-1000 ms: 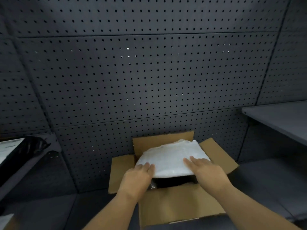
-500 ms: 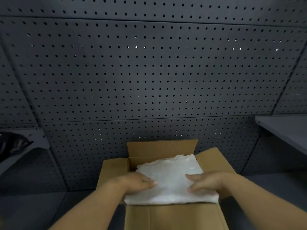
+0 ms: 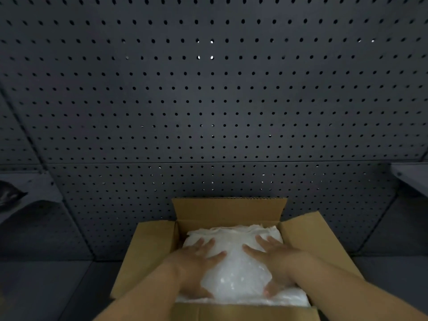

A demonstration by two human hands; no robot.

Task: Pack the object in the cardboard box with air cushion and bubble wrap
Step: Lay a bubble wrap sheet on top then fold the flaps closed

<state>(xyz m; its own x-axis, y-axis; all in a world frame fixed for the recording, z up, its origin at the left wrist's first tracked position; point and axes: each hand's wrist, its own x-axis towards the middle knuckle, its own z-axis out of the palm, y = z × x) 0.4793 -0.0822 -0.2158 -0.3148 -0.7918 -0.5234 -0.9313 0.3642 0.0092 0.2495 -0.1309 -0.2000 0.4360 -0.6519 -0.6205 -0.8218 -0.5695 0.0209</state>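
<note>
Head view: looking down into the open cardboard box (image 3: 229,210), flaps spread, standing against the pegboard wall (image 3: 208,100). Lying inside the box, filling its opening: white bubble wrap (image 3: 234,274). Pressing flat on the wrap, fingers splayed and gripping nothing: left hand (image 3: 196,258) toward the box's left wall, right hand (image 3: 273,253) toward its right wall. Packed object hidden beneath the wrap.

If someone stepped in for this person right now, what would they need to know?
Left hand: open, flat on the white wrap.
Right hand: open, flat on the same wrap.
The wrap fills the open box and hides whatever lies under it.
Done: padding is in and being pressed down.
Left: probably fold the four flaps, all still open, and close the box.
</note>
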